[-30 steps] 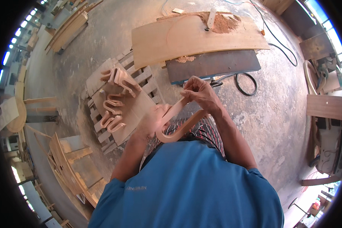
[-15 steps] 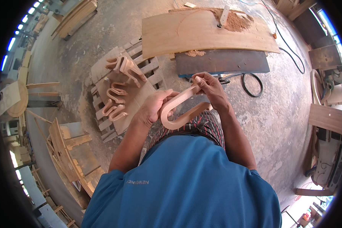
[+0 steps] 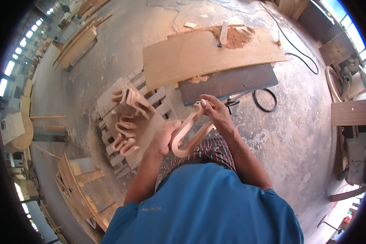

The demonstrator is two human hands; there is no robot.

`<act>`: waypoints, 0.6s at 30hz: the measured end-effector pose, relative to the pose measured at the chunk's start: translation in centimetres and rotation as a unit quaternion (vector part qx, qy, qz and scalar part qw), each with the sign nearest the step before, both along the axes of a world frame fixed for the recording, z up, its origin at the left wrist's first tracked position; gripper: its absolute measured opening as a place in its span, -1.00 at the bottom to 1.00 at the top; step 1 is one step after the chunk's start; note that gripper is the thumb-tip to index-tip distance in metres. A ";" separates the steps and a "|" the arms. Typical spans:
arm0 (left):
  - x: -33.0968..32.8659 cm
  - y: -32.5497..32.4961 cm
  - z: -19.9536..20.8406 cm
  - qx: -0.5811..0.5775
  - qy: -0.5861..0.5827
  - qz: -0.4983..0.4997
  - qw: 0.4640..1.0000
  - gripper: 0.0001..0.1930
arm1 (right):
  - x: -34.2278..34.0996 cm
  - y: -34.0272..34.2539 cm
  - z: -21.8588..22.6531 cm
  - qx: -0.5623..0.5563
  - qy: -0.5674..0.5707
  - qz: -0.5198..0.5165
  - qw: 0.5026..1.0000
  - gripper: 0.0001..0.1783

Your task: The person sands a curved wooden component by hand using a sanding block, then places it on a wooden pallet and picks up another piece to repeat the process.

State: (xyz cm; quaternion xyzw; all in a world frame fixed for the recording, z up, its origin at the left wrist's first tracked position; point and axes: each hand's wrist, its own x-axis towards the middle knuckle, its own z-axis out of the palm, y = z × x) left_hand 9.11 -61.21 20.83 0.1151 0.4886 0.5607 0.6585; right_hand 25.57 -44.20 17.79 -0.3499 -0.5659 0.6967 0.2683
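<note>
Between my two hands is a U-shaped piece of bent pale wood (image 3: 187,125), its curved end toward my body. My right hand (image 3: 216,115) pinches the far end of one arm of it, thumb on top. The palm of my left hand (image 3: 165,136) presses along the same arm near the bend, its fingers mostly hidden behind the wood. Similar curved wooden pieces (image 3: 126,125) lie to the left on a flat board (image 3: 144,129), several of them clustered together. Slats of a wooden pallet (image 3: 158,96) show beneath that board.
Ahead stands a work table with a long plywood sheet (image 3: 171,57) over its dark top (image 3: 227,83). Sawdust (image 3: 239,38) is heaped on the sheet. A black cable (image 3: 265,110) coils on the floor to the right. Wooden panels (image 3: 79,183) lean at lower left.
The view has tilted, so the table and pallet appear lower and further left. Both hands keep hold of the U-shaped wooden piece, which sits slightly lower in the picture.
</note>
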 end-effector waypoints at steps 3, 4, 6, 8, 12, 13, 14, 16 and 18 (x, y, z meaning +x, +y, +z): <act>0.1 0.2 0.6 0.009 0.006 0.062 0.998 -0.64 | 0.4 -0.9 0.4 0.081 -0.002 -0.069 0.994 -0.49; 0.1 0.0 0.5 0.020 0.008 0.093 0.995 -0.65 | 0.8 -1.2 1.6 0.080 -0.015 -0.061 0.995 -0.51; 0.0 0.1 0.7 0.052 0.005 0.130 0.990 -0.65 | 1.8 -1.3 2.0 0.074 -0.035 -0.017 0.996 -0.61; -0.1 0.3 0.4 0.067 0.000 0.157 0.985 -0.68 | 1.8 -2.7 2.8 0.016 -0.002 0.038 0.999 -0.64; 0.7 1.5 1.6 0.064 -0.039 0.207 0.975 -0.69 | 1.0 -5.0 5.3 0.110 -0.030 0.060 0.992 -0.69; 0.8 1.8 1.6 0.067 -0.055 0.215 0.973 -0.68 | 0.8 -5.2 5.6 0.151 -0.043 0.058 0.986 -0.70; 1.0 2.0 1.9 0.061 -0.045 0.222 0.972 -0.67 | 0.8 -5.3 5.5 0.180 -0.062 0.040 0.981 -0.71; 0.8 2.0 1.3 0.059 -0.062 0.229 0.970 -0.67 | 0.9 -5.1 5.6 0.171 -0.077 0.029 0.982 -0.73; 1.0 2.2 1.3 0.073 -0.063 0.226 0.969 -0.69 | 1.2 -4.9 5.4 0.177 -0.084 0.016 0.981 -0.74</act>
